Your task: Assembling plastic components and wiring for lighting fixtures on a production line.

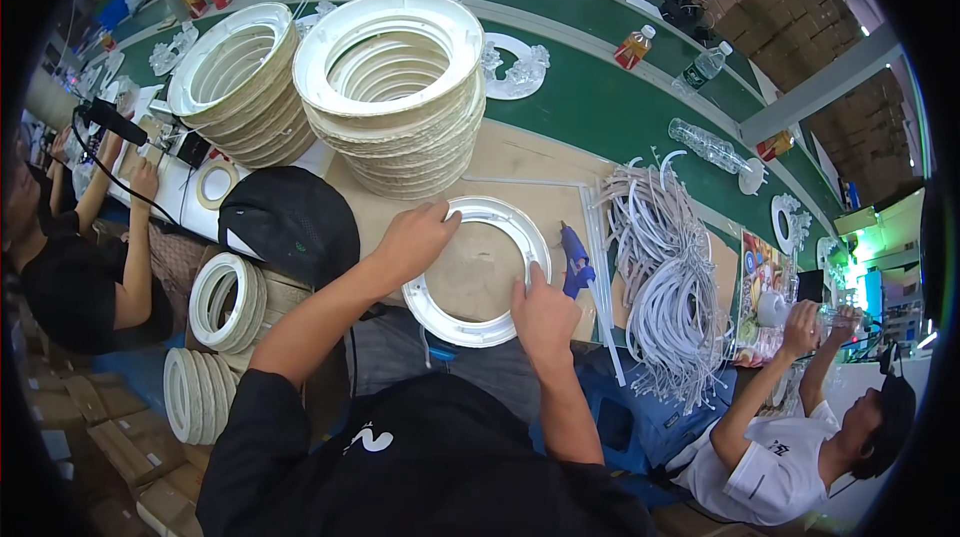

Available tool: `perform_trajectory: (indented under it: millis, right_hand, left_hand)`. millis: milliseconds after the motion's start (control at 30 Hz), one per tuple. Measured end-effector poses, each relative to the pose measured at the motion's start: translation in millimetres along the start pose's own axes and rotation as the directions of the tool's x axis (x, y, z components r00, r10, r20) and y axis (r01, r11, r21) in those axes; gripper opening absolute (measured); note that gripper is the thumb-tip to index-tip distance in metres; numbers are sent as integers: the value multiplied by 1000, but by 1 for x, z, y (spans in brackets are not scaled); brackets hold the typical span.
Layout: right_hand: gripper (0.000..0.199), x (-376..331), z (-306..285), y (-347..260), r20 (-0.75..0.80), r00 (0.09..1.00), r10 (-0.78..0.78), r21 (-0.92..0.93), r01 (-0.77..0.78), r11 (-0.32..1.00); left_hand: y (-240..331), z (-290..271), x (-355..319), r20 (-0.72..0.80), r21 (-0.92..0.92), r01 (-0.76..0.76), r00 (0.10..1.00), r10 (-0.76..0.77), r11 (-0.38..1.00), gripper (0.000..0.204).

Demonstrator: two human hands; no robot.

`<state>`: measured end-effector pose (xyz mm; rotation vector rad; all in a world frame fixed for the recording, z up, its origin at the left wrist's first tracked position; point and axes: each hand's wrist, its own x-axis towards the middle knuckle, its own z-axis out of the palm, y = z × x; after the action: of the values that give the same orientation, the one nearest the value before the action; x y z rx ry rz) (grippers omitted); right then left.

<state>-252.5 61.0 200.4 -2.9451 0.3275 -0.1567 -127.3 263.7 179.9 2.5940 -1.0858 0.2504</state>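
Observation:
A white plastic ring (pixel 497 214) lies flat on the brown cardboard worktop (pixel 530 162) in front of me. My left hand (pixel 415 237) grips its left rim, fingertips over the top edge. On the ring's right rim rests my right hand (pixel 543 315), thumb pressed to the inner edge. A blue glue gun (pixel 575 257) lies just right of the ring, close to my right hand. Both of my sleeves are black.
Two tall stacks of white rings (pixel 395 87) (pixel 240 87) stand behind the ring. A black cap (pixel 290 222) lies at left, smaller ring stacks (pixel 225 302) below it. A heap of white curved strips (pixel 665 277) lies at right. Seated people work at left and lower right; bottles stand on the green belt (pixel 590 102).

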Motion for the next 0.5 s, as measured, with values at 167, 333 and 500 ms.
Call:
perform_trajectory:
  millis: [167,333,500]
  right_hand:
    - [32,0,2,2,-8,1000,-5,15,5,1000]
    - [37,1,-1,1,47,998,38,34,-40,999]
    - [38,-1,0,3,38,999,27,50,-29,998]
  left_hand:
    - [-1,0,-7,9,33,-65,998,65,997,39]
    - [4,-3,-3,-104,42,-73,992,77,996,39]
    - [6,1,1,-39,74,-121,991,124,990,40]
